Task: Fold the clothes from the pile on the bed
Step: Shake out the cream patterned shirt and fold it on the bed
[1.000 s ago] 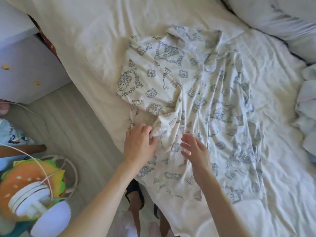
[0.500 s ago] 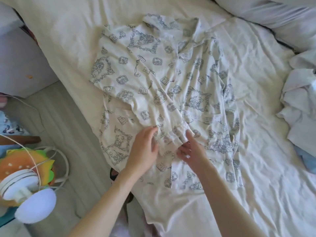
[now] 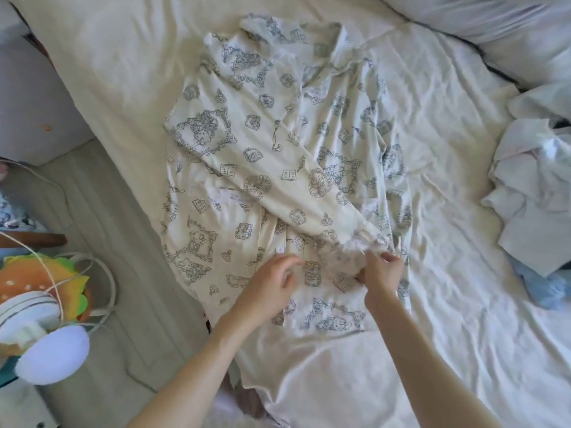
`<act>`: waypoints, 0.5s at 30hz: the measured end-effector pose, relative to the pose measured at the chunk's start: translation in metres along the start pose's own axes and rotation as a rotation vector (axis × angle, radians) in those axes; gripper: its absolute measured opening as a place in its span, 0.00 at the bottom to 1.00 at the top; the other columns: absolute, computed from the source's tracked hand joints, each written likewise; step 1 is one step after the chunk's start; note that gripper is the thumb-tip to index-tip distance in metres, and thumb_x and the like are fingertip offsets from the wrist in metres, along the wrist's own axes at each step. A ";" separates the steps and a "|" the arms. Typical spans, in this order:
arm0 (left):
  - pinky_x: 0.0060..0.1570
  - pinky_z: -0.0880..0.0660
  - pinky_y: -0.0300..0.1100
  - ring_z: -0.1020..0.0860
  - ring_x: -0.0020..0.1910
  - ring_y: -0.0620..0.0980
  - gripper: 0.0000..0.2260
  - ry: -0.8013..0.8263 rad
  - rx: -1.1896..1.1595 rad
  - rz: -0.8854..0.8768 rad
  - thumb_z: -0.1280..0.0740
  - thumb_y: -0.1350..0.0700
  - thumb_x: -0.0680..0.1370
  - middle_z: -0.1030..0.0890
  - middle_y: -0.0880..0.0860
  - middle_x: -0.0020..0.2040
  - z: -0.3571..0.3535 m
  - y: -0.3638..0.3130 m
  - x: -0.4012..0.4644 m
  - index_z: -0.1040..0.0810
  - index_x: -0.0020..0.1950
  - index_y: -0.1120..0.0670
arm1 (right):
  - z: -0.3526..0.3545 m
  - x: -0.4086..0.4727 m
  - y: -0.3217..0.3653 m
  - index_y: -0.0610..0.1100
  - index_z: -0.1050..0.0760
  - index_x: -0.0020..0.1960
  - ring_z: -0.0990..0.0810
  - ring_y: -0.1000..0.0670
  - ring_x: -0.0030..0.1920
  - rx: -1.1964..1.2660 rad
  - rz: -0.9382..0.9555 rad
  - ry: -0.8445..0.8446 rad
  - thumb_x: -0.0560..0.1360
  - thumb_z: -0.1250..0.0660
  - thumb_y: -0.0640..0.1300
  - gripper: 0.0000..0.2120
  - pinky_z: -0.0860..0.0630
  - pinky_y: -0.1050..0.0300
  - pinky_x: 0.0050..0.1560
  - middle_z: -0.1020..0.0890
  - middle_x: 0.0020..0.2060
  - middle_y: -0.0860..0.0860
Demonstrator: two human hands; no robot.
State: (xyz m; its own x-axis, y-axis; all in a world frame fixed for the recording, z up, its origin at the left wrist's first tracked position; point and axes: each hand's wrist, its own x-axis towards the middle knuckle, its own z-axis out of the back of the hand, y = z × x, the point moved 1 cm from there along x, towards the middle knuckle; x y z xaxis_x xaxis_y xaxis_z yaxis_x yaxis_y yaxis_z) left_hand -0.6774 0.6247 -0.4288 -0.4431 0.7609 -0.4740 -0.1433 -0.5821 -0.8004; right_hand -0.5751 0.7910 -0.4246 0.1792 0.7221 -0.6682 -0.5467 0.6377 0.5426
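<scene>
A cream pyjama shirt point(image 3: 278, 156) with a blue-grey print lies spread on the bed point(image 3: 123, 63), collar toward the far side. Its left sleeve point(image 3: 296, 193) is folded diagonally across the front, down to the right. My right hand point(image 3: 381, 273) pinches the frilled cuff point(image 3: 349, 257) near the shirt's lower right. My left hand point(image 3: 272, 285) hovers just above the shirt's lower front with loosely curled fingers that hold nothing. A pile of white and pale blue clothes point(image 3: 537, 193) lies at the right edge of the bed.
A pillow point(image 3: 494, 29) lies at the far right. The bed's left edge drops to a wood floor point(image 3: 102, 242). On the floor at left stand a burger-shaped cushion point(image 3: 37, 282), a white lamp point(image 3: 52, 353) with a cord, and a grey cabinet point(image 3: 34, 112).
The sleeve has been carried across the shirt from the left edge to the lower right. My right hand took the cuff and moved right with it; my left hand let go.
</scene>
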 end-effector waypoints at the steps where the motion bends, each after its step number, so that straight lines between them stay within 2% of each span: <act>1: 0.58 0.31 0.29 0.28 0.54 0.33 0.13 -0.045 -0.052 0.047 0.40 0.59 0.80 0.27 0.41 0.57 0.010 0.002 0.001 0.27 0.64 0.52 | -0.002 0.004 0.002 0.42 0.32 0.55 0.25 0.47 0.40 -0.055 -0.003 0.016 0.77 0.37 0.39 0.08 0.22 0.56 0.40 0.26 0.43 0.45; 2: 0.53 0.31 0.24 0.27 0.53 0.33 0.12 -0.100 -0.091 0.086 0.39 0.58 0.80 0.26 0.41 0.57 0.022 0.005 0.002 0.26 0.64 0.52 | -0.004 0.006 0.006 0.40 0.34 0.64 0.23 0.46 0.46 -0.147 0.048 0.009 0.76 0.36 0.39 0.17 0.22 0.54 0.45 0.24 0.50 0.44; 3: 0.49 0.32 0.21 0.27 0.51 0.33 0.12 -0.163 -0.115 0.118 0.39 0.57 0.80 0.26 0.42 0.57 0.036 0.009 0.005 0.26 0.63 0.52 | -0.008 0.007 0.011 0.39 0.39 0.70 0.25 0.43 0.57 -0.265 0.139 -0.027 0.76 0.36 0.40 0.25 0.25 0.49 0.56 0.27 0.59 0.42; 4: 0.47 0.32 0.21 0.27 0.50 0.33 0.11 -0.234 -0.130 0.146 0.39 0.57 0.80 0.25 0.43 0.56 0.052 0.013 0.008 0.26 0.62 0.53 | -0.013 0.003 0.020 0.40 0.43 0.73 0.31 0.41 0.66 -0.389 0.253 -0.065 0.75 0.36 0.42 0.29 0.31 0.45 0.65 0.32 0.67 0.41; 5: 0.47 0.31 0.23 0.27 0.50 0.36 0.11 -0.307 -0.155 0.183 0.39 0.57 0.80 0.24 0.44 0.55 0.070 0.018 0.013 0.25 0.61 0.53 | -0.021 -0.002 0.029 0.40 0.44 0.74 0.37 0.40 0.70 -0.489 0.369 -0.085 0.76 0.37 0.44 0.30 0.37 0.43 0.68 0.36 0.71 0.41; 7: 0.52 0.27 0.33 0.24 0.50 0.43 0.09 -0.454 -0.311 0.298 0.40 0.60 0.80 0.22 0.47 0.53 0.107 0.026 0.025 0.25 0.59 0.54 | -0.044 -0.013 0.050 0.42 0.43 0.74 0.40 0.42 0.72 -0.620 0.571 -0.064 0.78 0.39 0.47 0.28 0.40 0.40 0.70 0.37 0.72 0.42; 8: 0.52 0.25 0.39 0.22 0.48 0.46 0.09 -0.514 -0.454 0.367 0.40 0.61 0.80 0.21 0.49 0.51 0.124 0.029 0.033 0.24 0.58 0.55 | -0.058 -0.018 0.061 0.42 0.41 0.73 0.40 0.42 0.72 -0.678 0.651 -0.046 0.78 0.40 0.49 0.26 0.41 0.41 0.70 0.37 0.71 0.43; 10: 0.46 0.22 0.41 0.21 0.42 0.48 0.09 -0.599 -0.733 0.474 0.39 0.65 0.79 0.19 0.53 0.46 0.156 0.033 0.051 0.24 0.57 0.58 | -0.090 -0.024 0.086 0.43 0.38 0.72 0.39 0.44 0.71 -0.773 0.797 0.012 0.79 0.41 0.50 0.24 0.43 0.42 0.69 0.34 0.70 0.45; 12: 0.45 0.22 0.40 0.20 0.39 0.48 0.08 -0.650 -0.912 0.548 0.38 0.66 0.78 0.19 0.54 0.43 0.183 0.036 0.068 0.24 0.55 0.58 | -0.126 -0.032 0.112 0.44 0.36 0.70 0.37 0.45 0.69 -0.846 0.919 0.117 0.79 0.42 0.51 0.22 0.43 0.43 0.68 0.32 0.68 0.46; 15: 0.49 0.22 0.43 0.20 0.44 0.49 0.04 -0.618 -1.098 0.570 0.38 0.63 0.79 0.19 0.54 0.46 0.208 0.037 0.091 0.24 0.50 0.58 | -0.183 -0.041 0.152 0.44 0.34 0.70 0.33 0.44 0.67 -0.890 1.040 0.265 0.80 0.43 0.52 0.21 0.37 0.44 0.66 0.29 0.66 0.45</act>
State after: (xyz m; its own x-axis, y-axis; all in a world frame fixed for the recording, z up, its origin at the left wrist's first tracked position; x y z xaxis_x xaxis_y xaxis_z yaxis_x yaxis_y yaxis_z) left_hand -0.9073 0.6125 -0.4245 -0.5621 0.0787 -0.8233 0.8245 -0.0248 -0.5653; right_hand -0.8154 0.8089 -0.4081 -0.7295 0.6183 -0.2925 -0.6799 -0.6086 0.4091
